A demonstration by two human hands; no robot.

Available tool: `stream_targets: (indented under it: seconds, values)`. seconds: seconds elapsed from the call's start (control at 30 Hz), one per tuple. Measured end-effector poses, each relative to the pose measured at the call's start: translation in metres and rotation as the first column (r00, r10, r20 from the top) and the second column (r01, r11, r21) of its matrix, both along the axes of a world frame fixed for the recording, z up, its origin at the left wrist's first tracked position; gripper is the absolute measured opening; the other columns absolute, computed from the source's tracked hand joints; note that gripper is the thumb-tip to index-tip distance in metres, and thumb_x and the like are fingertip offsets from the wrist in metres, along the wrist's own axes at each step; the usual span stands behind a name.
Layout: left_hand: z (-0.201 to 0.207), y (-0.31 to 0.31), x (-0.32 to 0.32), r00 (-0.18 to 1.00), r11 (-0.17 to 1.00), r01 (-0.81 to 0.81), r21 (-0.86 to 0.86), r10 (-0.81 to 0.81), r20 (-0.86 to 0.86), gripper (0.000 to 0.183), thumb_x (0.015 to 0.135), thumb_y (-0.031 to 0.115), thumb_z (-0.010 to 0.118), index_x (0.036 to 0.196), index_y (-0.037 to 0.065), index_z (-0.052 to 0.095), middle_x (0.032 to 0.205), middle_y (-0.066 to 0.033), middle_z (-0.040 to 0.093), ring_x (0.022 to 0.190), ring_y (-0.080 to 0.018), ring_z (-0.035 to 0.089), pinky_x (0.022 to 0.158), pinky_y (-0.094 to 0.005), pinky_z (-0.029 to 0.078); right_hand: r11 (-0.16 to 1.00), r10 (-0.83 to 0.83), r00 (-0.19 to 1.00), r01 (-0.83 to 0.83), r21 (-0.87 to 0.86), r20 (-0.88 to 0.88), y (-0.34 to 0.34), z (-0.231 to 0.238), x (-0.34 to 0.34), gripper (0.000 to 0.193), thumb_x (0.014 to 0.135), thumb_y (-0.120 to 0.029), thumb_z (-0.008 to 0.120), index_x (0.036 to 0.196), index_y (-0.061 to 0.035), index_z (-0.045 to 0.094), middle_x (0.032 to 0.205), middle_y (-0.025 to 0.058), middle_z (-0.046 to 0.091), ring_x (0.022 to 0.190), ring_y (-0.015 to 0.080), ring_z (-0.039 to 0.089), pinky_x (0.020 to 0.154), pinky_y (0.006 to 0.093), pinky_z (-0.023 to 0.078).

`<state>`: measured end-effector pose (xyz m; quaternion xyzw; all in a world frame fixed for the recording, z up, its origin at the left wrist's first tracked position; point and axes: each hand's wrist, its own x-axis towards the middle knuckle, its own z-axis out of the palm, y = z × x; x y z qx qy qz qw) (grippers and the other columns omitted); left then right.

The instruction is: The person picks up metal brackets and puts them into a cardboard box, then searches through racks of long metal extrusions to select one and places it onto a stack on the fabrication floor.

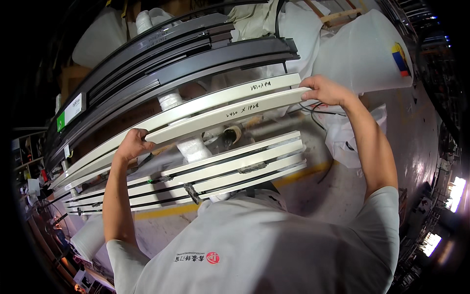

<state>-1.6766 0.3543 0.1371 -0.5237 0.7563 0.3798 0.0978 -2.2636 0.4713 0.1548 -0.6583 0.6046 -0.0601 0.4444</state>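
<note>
Both my hands grip a long white frame profile with black handwriting on its face. My left hand is closed around it left of its middle, fingers over the top edge. At its right end my right hand pinches it, thumb beneath. Just behind lies a second white profile, also marked by hand, roughly parallel to the first. Nearer my body rests a set of white profiles side by side, with dark gaps and small dark fittings along them.
Dark grey profiles are stacked beyond the white ones. Plastic-wrapped supports show beneath the profiles. Large rolls of white foam sheet stand at the back right. A plastic bag and dark cables lie to the right, above a yellow floor line.
</note>
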Motion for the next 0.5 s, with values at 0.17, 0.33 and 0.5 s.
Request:
stream_targets:
  seconds: [0.17,0.33,0.5]
  values:
    - [0.001,-0.026,0.003,0.999,0.99,0.013,0.143,-0.007,-0.045,0.021,0.065,0.009,0.077,0.076,-0.007,0.068,0.058,-0.0056,0.052,0.059,-0.0106,0.047,0.054,-0.0304,0.041,0.999,0.045,0.986,-0.045,0.005,-0.158,-0.017,0.041,0.027,0.034,0.079,-0.008,0.073,0.11,0.0044,0.064,0.092,0.0151,0.069,0.081,0.0268,0.064,0.079,0.0349,0.05]
    - [0.012,-0.031,-0.005,0.999,0.979,-0.004,0.203,0.013,-0.044,0.021,0.064,0.009,0.077,0.073,-0.007,0.066,0.057,-0.0047,0.047,0.059,-0.011,0.046,0.054,-0.0304,0.041,0.851,0.155,0.859,-0.368,-0.376,-0.488,-0.005,0.031,0.055,0.042,0.069,-0.01,0.08,0.101,-0.0005,0.055,0.096,0.0151,0.064,0.095,0.0351,0.062,0.085,0.0425,0.048]
    - [0.0,-0.021,0.012,0.989,0.99,0.12,-0.079,-0.126,-0.081,0.027,0.062,0.011,0.077,0.078,-0.006,0.063,0.07,-0.0155,0.062,0.063,-0.0276,0.058,0.061,-0.0398,0.048,0.859,0.186,0.854,-0.381,-0.341,-0.486,-0.012,0.012,0.051,0.043,0.066,-0.009,0.079,0.096,-0.0036,0.049,0.093,0.015,0.061,0.096,0.038,0.059,0.084,0.0463,0.047]
